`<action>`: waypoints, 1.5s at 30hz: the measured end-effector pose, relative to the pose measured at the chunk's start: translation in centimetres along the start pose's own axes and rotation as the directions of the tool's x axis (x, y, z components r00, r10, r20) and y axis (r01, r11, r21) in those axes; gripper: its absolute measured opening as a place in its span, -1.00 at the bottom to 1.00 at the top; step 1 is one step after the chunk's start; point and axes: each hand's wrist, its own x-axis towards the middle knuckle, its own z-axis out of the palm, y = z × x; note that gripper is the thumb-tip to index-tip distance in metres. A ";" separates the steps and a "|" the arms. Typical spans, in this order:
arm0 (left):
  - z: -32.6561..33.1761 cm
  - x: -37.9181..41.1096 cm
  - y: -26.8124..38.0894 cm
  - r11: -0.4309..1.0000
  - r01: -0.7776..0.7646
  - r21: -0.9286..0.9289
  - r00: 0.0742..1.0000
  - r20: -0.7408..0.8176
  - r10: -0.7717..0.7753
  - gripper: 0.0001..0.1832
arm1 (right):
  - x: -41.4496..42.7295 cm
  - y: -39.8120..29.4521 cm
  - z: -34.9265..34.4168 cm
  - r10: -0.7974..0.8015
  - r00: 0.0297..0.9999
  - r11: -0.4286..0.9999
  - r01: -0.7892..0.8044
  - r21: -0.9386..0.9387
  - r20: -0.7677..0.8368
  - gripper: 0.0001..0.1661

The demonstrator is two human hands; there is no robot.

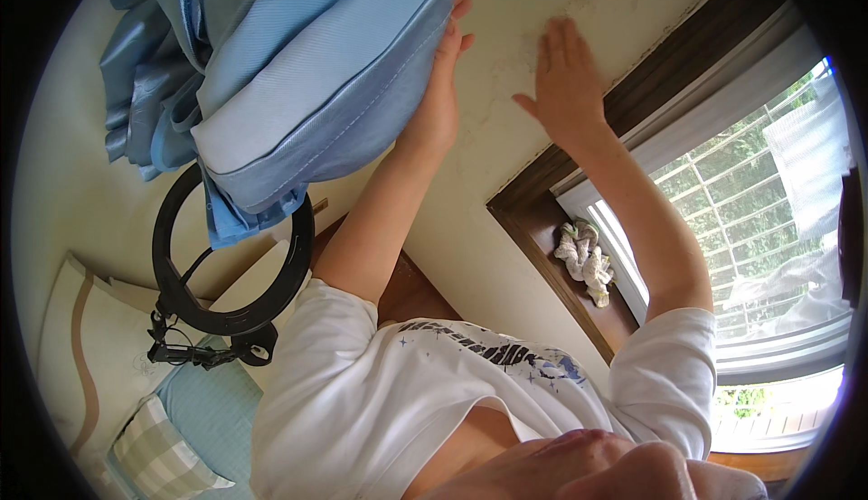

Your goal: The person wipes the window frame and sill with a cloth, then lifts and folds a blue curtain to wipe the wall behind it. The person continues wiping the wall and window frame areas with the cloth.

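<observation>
A large bundle of blue curtain fabric (305,86) with pleats and a stitched hem fills the upper left. My left hand (434,93) is at its right edge, gripping the cloth, and folds hide part of the fingers. My right hand (566,83) is held flat at the cream wall (488,134), back towards me, fingers almost together and thumb spread. It holds nothing; whether the palm presses on the plaster I cannot tell. Cracked, peeling paint runs along the wall above the fingertips.
A dark wooden frame (668,42) borders the barred window (732,181) at right. Knitted cloth, perhaps gloves (584,259), lies on the sill. Below the curtain stands a black ring light (163,242) with cables. At lower left are a checked pillow (163,449) and blue bedding (210,405).
</observation>
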 end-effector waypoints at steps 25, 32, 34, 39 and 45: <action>-0.4 -0.9 -1.6 0.986 0.166 0.001 0.981 0.105 -0.165 -0.29 | -10.3 -9.5 6.4 -0.718 0.675 0.271 0.046 0.961 0.170 -0.38; -0.5 -2.5 -2.3 0.986 0.165 0.025 0.967 0.191 -0.167 -0.32 | -10.3 -5.6 7.6 0.217 0.942 0.538 0.102 0.836 -0.255 -0.60; -0.4 -3.5 -0.5 0.973 0.229 0.002 0.963 0.148 -0.227 -0.36 | -11.9 -6.7 6.8 -0.020 0.998 0.494 0.064 0.867 -0.062 -0.69; -3.2 -5.3 -2.9 0.967 0.253 0.032 0.933 0.257 -0.252 -0.51 | -18.1 -8.8 10.3 0.080 0.976 0.069 -0.209 0.975 0.204 -0.83; -5.8 -7.4 -2.9 0.960 0.273 0.063 0.924 0.259 -0.280 -0.53 | -23.9 -7.7 16.9 0.367 0.928 0.446 -0.116 0.888 -0.063 -0.63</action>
